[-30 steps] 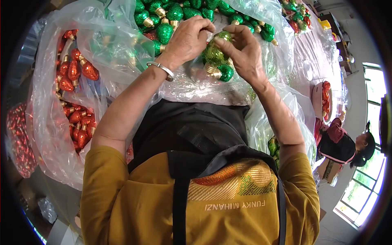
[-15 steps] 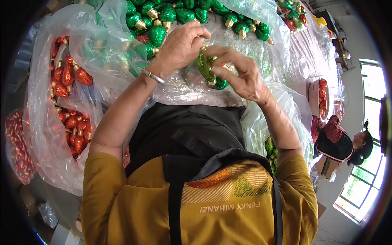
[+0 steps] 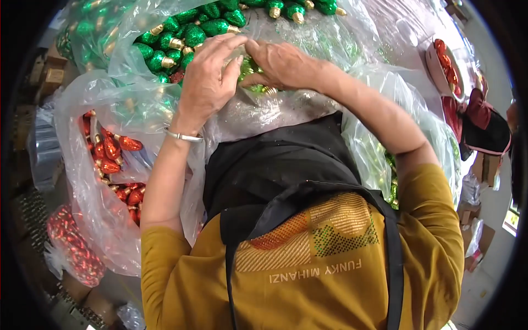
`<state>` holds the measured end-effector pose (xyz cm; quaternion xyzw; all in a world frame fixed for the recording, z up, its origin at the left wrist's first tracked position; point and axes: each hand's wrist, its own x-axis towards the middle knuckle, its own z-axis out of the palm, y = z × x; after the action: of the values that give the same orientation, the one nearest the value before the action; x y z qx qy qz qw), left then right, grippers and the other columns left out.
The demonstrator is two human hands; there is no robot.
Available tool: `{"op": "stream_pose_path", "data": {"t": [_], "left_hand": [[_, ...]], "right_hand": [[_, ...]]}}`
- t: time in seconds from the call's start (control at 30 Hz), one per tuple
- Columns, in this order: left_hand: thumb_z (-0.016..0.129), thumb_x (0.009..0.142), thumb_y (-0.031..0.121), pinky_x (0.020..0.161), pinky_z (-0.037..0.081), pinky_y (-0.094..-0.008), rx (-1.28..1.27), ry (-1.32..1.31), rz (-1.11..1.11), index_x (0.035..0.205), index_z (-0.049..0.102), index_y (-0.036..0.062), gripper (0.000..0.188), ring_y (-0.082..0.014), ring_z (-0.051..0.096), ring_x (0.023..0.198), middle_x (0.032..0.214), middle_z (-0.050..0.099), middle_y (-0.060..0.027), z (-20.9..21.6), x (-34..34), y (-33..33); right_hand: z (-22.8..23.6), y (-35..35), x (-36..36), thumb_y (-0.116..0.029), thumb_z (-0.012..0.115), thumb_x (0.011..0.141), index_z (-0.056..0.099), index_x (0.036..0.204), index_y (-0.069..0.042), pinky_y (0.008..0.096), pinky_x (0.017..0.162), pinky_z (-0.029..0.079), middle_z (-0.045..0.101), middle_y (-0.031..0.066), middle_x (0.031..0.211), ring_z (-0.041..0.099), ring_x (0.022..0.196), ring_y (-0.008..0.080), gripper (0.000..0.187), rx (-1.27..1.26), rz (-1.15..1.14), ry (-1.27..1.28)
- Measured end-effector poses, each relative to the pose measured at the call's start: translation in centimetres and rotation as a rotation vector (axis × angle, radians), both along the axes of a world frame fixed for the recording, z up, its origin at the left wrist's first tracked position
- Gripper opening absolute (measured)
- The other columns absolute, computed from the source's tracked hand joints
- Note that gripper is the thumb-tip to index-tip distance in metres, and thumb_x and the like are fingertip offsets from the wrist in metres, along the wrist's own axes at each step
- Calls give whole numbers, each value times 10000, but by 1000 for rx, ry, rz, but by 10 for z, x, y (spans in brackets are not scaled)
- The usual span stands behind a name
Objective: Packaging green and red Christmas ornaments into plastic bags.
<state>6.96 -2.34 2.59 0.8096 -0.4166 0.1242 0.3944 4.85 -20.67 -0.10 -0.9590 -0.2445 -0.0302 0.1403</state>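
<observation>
Light-green glittered bulb ornaments lie between my two hands at the table's near edge, partly hidden by the fingers. My right hand curls around them from the right, thumb below and fingers above; a gold screw-style cap pokes out under it. My left hand, with a bangle at its wrist, is bent in from the left. Its fingertips meet those of the right hand above the ornaments, and whatever they pinch is hidden. Dark-green glittered bulb ornaments with gold caps are heaped just beyond my left hand.
A clear plastic bag at left holds red bulb ornaments. Another bag at right holds light-green ones. A tub of red ornaments stands at far right, near another person. A filled red bag sits lower left.
My view has shifted. The right hand, blurred and partly spread before, has closed in around the light-green ornaments. My left hand's fingers now touch the right hand's fingertips.
</observation>
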Motion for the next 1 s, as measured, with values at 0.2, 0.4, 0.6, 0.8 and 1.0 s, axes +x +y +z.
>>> {"op": "stream_pose_path", "data": {"t": [0.2,0.4,0.6,0.8,1.0], "left_hand": [[570,784,32,895,428,-379,178,-188,-72,1111,579,15,327,-313,572,990,1050,617,-157,-22,9,-6],[668,771,149,831,438,-380,437,-315,-167,1096,557,24,366,-304,565,920,988,607,-144,12,8,-19],[702,715,203,716,442,-416,475,-380,-455,877,587,37,258,-335,567,807,873,608,-134,-3,35,-48],[791,622,336,704,438,-452,793,-266,-390,999,574,37,528,-362,559,817,873,602,-159,2,47,-37],[793,603,382,749,445,-444,805,-281,-348,1101,552,8,668,-347,556,841,902,576,-155,7,19,-66]], "right_hand": [[3,-11,6,-361,664,794,558,986,-7,421,666,523,630,202,795,641,787,364,416,-115,142,-13],[52,-16,-10,-180,723,711,598,911,-17,430,718,488,641,167,847,623,849,345,286,-168,88,346],[22,-22,-9,-200,752,646,659,1002,-122,409,750,494,671,131,893,635,868,321,376,-88,40,397],[12,-13,7,-342,544,848,673,817,-33,409,642,487,674,144,784,644,722,293,336,153,192,499],[73,-109,-172,-256,578,861,572,814,5,438,659,459,588,190,761,587,758,367,265,340,-289,453]]}}
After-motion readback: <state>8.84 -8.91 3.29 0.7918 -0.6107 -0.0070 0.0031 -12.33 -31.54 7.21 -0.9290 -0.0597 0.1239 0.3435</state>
